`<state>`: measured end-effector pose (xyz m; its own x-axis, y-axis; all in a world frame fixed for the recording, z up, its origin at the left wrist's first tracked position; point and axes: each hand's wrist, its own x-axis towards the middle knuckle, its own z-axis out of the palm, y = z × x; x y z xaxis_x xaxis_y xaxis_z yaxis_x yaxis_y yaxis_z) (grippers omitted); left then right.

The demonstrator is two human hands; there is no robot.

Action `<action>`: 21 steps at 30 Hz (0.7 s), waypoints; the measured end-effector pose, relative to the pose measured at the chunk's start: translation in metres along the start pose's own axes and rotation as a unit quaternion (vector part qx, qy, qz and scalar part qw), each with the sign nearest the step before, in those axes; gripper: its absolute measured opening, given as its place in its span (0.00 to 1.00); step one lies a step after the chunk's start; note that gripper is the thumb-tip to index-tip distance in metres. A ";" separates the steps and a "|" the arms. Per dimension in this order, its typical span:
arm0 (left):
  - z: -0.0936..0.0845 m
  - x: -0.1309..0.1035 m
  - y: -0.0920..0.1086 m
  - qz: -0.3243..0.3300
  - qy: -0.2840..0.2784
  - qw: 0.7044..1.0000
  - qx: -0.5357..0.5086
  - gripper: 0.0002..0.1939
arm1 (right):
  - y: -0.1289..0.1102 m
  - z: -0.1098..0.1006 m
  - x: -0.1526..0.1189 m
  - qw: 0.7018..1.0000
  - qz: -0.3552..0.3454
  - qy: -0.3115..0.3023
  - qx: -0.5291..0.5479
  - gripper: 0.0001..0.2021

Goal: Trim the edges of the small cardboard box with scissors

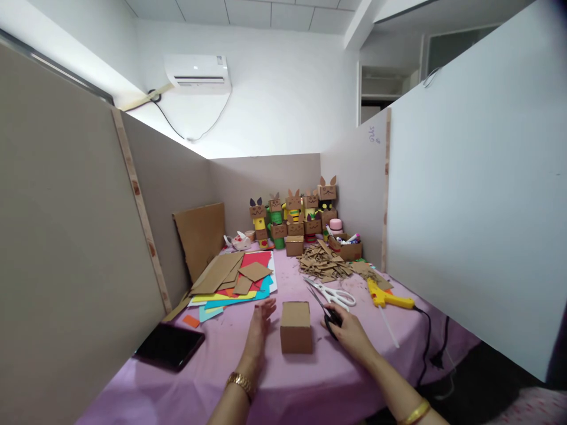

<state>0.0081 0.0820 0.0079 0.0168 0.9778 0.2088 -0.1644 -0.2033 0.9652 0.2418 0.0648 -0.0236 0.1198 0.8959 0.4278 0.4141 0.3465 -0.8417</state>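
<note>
I judge that the left hand (pixel 263 319), if it drifts inward, could nudge the cardboard box (pixel 296 336) just right of it; swinging the black scissors (pixel 328 323) could snag the white scissors (pixel 326 290) beyond the right hand (pixel 349 332). Left: 0 items held, fingers loosely open; right: gripping the black handles, box to its left.

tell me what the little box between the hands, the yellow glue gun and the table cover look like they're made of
The small box: matte cardboard, going by its plain brown faces and crisp edges. The glue gun: probably hard plastic, with a smooth, evenly yellow body. The table cover: soft pink-purple fabric, judging by its loose folds; which fibre, I can't tell.
</note>
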 end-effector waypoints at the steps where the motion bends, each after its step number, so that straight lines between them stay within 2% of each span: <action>1: 0.001 0.000 -0.002 0.011 -0.006 1.000 0.014 0.33 | 0.000 0.000 0.000 1.000 0.000 -0.002 -0.001 0.18; 6: 0.001 -0.001 -0.010 0.079 -0.048 0.990 0.106 0.42 | -0.002 0.000 -0.001 1.000 0.007 -0.010 -0.010 0.19; 14: 0.001 -0.006 -0.011 0.124 -0.098 0.964 0.214 0.44 | -0.001 0.000 0.000 1.000 0.016 -0.020 -0.016 0.19; 17: 0.005 -0.010 -0.009 0.124 -0.111 0.961 0.222 0.50 | -0.001 0.000 0.000 1.000 0.018 -0.020 -0.012 0.19; 21: 0.012 -0.014 -0.003 0.083 -0.122 0.968 0.201 0.53 | -0.002 0.000 -0.001 1.000 0.019 -0.016 0.007 0.19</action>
<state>0.0199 0.0688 0.0038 0.2636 0.8993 0.3491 0.2126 -0.4071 0.8883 0.2412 0.0635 -0.0219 0.1061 0.9170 0.3846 0.3969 0.3156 -0.8619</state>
